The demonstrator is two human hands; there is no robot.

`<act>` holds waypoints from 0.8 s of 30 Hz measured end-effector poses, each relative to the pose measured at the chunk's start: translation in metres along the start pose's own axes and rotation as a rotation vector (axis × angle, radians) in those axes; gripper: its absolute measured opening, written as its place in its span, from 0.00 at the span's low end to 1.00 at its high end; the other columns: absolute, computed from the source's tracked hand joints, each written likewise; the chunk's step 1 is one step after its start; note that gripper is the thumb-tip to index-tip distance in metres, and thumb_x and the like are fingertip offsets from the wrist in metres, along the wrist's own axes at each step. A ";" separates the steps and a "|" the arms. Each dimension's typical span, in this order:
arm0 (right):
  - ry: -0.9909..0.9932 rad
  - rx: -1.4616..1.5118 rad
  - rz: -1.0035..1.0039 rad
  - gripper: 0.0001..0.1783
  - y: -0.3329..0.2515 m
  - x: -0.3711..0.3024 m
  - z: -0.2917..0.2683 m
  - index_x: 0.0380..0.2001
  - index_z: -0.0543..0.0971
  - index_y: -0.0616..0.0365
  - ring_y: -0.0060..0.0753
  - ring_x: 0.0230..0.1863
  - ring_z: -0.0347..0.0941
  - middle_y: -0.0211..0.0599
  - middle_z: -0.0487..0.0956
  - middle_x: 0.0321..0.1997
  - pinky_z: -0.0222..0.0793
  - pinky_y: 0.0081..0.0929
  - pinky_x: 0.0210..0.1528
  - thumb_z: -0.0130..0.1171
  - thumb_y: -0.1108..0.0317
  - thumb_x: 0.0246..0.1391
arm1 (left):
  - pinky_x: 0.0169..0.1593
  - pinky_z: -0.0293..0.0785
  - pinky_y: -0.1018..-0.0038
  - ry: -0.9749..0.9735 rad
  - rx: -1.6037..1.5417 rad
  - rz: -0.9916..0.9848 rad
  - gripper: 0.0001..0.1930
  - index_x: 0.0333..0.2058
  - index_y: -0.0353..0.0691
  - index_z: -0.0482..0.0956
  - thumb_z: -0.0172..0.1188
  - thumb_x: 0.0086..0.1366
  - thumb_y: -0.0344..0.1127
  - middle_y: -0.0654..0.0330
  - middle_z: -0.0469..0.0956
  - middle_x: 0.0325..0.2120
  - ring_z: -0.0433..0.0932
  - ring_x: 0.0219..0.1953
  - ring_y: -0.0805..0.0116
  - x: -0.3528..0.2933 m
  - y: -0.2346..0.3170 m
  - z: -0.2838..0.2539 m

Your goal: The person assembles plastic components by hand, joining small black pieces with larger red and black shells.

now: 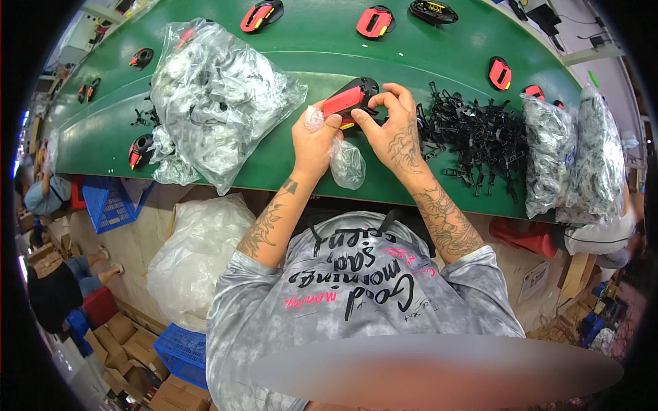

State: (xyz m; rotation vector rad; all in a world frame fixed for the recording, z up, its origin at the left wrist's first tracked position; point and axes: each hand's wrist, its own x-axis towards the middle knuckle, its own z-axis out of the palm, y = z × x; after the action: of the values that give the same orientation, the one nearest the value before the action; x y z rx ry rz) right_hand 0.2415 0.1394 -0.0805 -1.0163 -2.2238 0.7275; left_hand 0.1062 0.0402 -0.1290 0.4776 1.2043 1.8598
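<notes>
A red and black mouse-shaped casing [346, 101] with a yellow part is held over the near edge of the green table. My left hand [314, 140] closes around its left end, together with a crumpled clear plastic bag [347, 164] that hangs below. My right hand [396, 127] grips the casing's right end, thumb on its near side and fingers bent over the far side. To the right of that hand lies a pile of small black plastic clips [480, 133]. A large clear bag of wrapped parts [212, 96] rests to the left of my left hand.
Similar casings [375, 22] are spread along the green table [312, 65]. Two filled clear bags [550, 154] stand at the right. Below the table are a big white plastic bag [195, 264], a blue crate [181, 353] and cardboard boxes [127, 346]. Other people sit nearby at the left and right.
</notes>
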 end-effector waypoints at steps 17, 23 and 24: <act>-0.168 0.131 0.029 0.48 -0.009 0.033 0.003 0.62 0.67 0.62 0.56 0.58 0.72 0.55 0.70 0.57 0.71 0.45 0.62 0.78 0.51 0.44 | 0.26 0.73 0.80 -0.031 -0.185 -0.089 0.17 0.56 0.28 0.76 0.62 0.71 0.29 0.61 0.81 0.32 0.75 0.23 0.78 0.005 0.005 -0.008; -0.221 0.036 0.016 0.47 -0.011 0.031 -0.010 0.62 0.70 0.61 0.52 0.54 0.75 0.53 0.72 0.55 0.74 0.43 0.59 0.78 0.48 0.44 | 0.23 0.72 0.78 -0.021 -0.117 -0.077 0.15 0.52 0.27 0.77 0.62 0.71 0.30 0.59 0.80 0.29 0.75 0.19 0.76 -0.001 0.004 -0.003; -0.176 0.056 -0.032 0.46 -0.010 0.030 -0.010 0.62 0.71 0.60 0.49 0.52 0.76 0.52 0.73 0.53 0.75 0.40 0.58 0.78 0.47 0.44 | 0.23 0.72 0.78 -0.014 -0.122 -0.073 0.14 0.51 0.27 0.77 0.62 0.71 0.30 0.59 0.81 0.29 0.75 0.19 0.76 -0.002 0.003 -0.004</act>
State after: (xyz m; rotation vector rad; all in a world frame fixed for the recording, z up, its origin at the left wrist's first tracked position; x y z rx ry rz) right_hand 0.2271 0.1596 -0.0586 -0.9183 -2.3488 0.8898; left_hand 0.1032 0.0355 -0.1276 0.3736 1.0782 1.8518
